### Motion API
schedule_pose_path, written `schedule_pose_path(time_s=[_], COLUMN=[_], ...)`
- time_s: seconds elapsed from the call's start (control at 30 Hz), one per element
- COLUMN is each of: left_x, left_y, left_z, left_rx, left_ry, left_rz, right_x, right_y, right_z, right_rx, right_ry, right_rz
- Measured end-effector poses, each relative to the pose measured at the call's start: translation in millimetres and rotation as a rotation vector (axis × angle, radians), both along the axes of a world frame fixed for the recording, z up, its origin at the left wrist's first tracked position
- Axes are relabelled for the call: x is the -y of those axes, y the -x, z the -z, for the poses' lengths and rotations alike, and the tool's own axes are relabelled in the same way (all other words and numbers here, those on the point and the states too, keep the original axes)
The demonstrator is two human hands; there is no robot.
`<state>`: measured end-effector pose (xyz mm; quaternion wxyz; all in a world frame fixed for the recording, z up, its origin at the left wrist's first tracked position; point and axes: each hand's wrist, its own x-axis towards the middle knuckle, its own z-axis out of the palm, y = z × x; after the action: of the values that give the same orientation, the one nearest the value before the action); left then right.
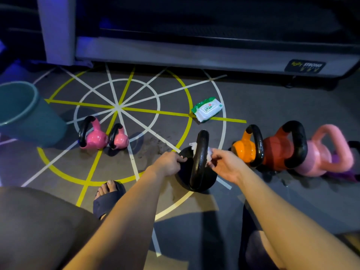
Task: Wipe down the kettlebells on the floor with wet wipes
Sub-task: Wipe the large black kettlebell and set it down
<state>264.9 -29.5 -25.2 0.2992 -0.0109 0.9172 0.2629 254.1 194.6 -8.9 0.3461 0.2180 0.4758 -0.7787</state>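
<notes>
Black looped kettlebell (198,164); crumpled wipe (208,153)

Bare floor (167,129) lay open between the black kettlebell (198,164) and the two pink kettlebells (95,138) near the bucket (29,117), while the orange kettlebell (243,151) stood close on its right, narrowing that side.

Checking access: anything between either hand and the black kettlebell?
Nothing visible blocks. The left hand holds the black kettlebell by its body; the right hand pinches the wet wipe against its handle, so only the wipe lies between.
</notes>
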Motion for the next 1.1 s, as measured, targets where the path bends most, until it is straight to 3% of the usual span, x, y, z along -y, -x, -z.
schedule_pose_path(time_s=[0.2,0.43,0.63,0.77,0.9,1.1], left_x=[-9,-5,-10,-26,-35,-21], left_y=[-2,-15,-7,6,8,24], left_z=[0,9,17,24,42,37], left_rx=[-0.016,0.037,-0.16,-0.18,-0.02,0.036], left_ry=[0.017,-0.024,-0.062,-0.085,-0.126,-0.077], left_rz=[0.06,0.044,-0.188,-0.326,-0.237,-0.092], right_x=[-14,-14,-15,-12,-4,6], right_y=[-13,-5,-4,1,7,25], right_z=[0,-4,-5,-1,3,5], right_rx=[-0.13,-0.16,-0.115,-0.066,0.033,0.094], right_ry=[-0.089,-0.184,-0.115,-0.07,0.034,0.068], right_rz=[-0.279,-0.27,-0.301,-0.195,-0.016,0.142])
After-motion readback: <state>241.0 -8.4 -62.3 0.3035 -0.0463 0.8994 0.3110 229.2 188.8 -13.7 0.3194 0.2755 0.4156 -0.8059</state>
